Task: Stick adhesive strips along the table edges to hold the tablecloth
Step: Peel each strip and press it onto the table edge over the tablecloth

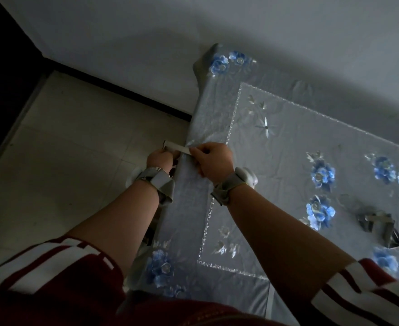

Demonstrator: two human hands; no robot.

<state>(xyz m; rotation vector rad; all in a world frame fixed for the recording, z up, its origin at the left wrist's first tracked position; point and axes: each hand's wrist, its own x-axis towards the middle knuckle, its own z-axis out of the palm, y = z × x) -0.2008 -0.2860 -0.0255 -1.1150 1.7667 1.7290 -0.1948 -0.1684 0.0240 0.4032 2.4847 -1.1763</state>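
A pale tablecloth (276, 147) with blue flowers covers the table, its left side hanging over the edge. A short light adhesive strip (177, 147) spans that left edge. My left hand (161, 158) holds the strip's outer end, out past the table edge and over the floor. Above the cloth, my right hand (213, 158) pinches the strip's inner end between thumb and fingers. The strip lies level with the top of the edge; whether it touches the cloth is unclear.
A small heap of grey strips (379, 225) lies on the tablecloth at the right. Pale tiled floor (76, 149) spreads to the left of the table. A white wall (193, 31) with a dark skirting runs behind the table's far end.
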